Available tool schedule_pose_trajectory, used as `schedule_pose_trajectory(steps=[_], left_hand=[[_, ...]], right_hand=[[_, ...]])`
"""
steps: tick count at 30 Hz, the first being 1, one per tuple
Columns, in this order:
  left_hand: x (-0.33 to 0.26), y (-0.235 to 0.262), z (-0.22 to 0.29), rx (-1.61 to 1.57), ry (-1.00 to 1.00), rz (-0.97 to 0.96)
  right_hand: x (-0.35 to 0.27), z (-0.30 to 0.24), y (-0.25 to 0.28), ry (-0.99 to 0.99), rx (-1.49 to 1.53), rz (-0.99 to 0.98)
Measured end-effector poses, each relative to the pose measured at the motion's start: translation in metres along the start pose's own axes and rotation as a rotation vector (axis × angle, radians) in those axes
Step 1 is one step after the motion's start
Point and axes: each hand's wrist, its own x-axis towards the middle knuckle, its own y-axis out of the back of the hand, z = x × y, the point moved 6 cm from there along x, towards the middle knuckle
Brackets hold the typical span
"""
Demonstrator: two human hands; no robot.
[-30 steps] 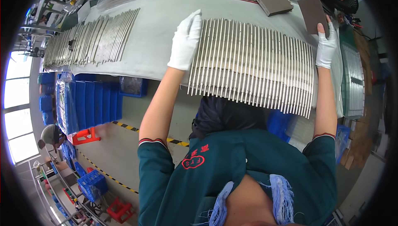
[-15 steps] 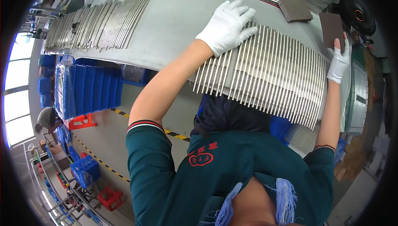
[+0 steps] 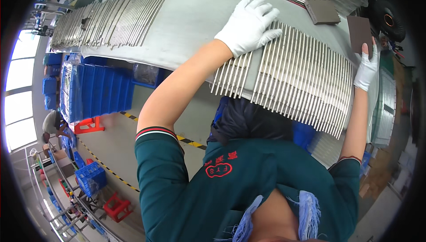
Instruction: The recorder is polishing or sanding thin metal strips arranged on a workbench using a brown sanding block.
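Fingers [image 3: 262,13] of the gloved left hand [image 3: 248,24] lie spread flat on the far-left rods [image 3: 293,73], gripping nothing; right hand [image 3: 366,70] pinches a brown pad [image 3: 358,30] at the row's right end; looks like levelling the row on the table [image 3: 195,15]; next calls for even pressure, ends aligned.

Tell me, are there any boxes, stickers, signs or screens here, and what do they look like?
Blue plastic bins: stacked in a row below the table's left end, rectangular.
Blue crate: on the floor at lower left, open grid top.
Red emblem: on the green shirt's chest, an oval outline with marks above.
Cardboard boxes: right edge, brown, blurred.
No screens or signs show.
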Motion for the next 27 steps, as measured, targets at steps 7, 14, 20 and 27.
schedule_pose_trajectory(steps=[7, 14, 20, 27], left_hand=[[0.012, -0.012, 0.020, -0.087, -0.058, -0.016], [-0.016, 0.015, -0.027, 0.024, -0.030, -0.106], [0.011, 0.015, -0.003, 0.010, -0.085, -0.042], [0.057, -0.027, 0.075, -0.179, -0.282, -0.008]], right_hand=[[-0.001, -0.004, -0.002, -0.015, 0.072, 0.027], [0.002, -0.001, 0.003, 0.030, 0.050, 0.050], [0.000, -0.004, 0.002, 0.053, -0.038, 0.064], [-0.002, -0.002, 0.001, 0.030, 0.014, 0.067]])
